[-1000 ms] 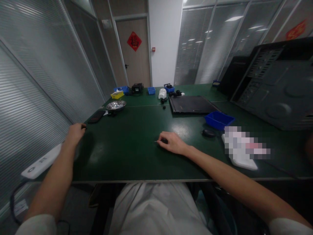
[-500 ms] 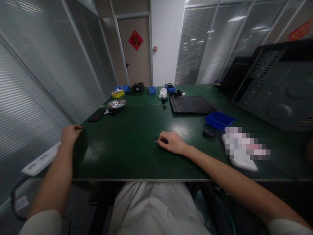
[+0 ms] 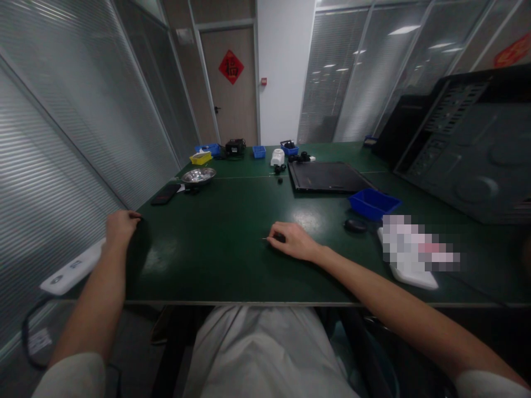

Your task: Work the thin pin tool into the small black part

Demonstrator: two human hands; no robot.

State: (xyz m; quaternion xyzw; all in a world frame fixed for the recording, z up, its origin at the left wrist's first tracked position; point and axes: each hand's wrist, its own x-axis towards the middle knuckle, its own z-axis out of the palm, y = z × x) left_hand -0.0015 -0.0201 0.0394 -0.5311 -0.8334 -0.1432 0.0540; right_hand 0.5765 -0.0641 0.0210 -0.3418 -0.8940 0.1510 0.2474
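Note:
My right hand [image 3: 292, 240] rests on the green table [image 3: 207, 254], closed around what looks like a small screwdriver [image 3: 280, 237]. Its dark handle lies in my palm, and a thin metal tip sticks out to the left. At the table's left edge, my left hand [image 3: 121, 225] has its fingers pinched together. Something small and dark shows at those fingertips, too little of it to name. Beside that wrist lies a white power strip [image 3: 74, 271]. A black mouse [image 3: 355, 225] is to the right of my right hand.
A blue tray [image 3: 373, 204], a white pad with a blurred patch [image 3: 415, 279] and a large computer case [image 3: 464, 149] stand on the right. Farther back are a flat black panel [image 3: 329, 177], a metal bowl [image 3: 199, 176], a phone [image 3: 166, 194] and a yellow tray [image 3: 201, 159].
Both hands keep their places and their grips. The view has shifted very slightly.

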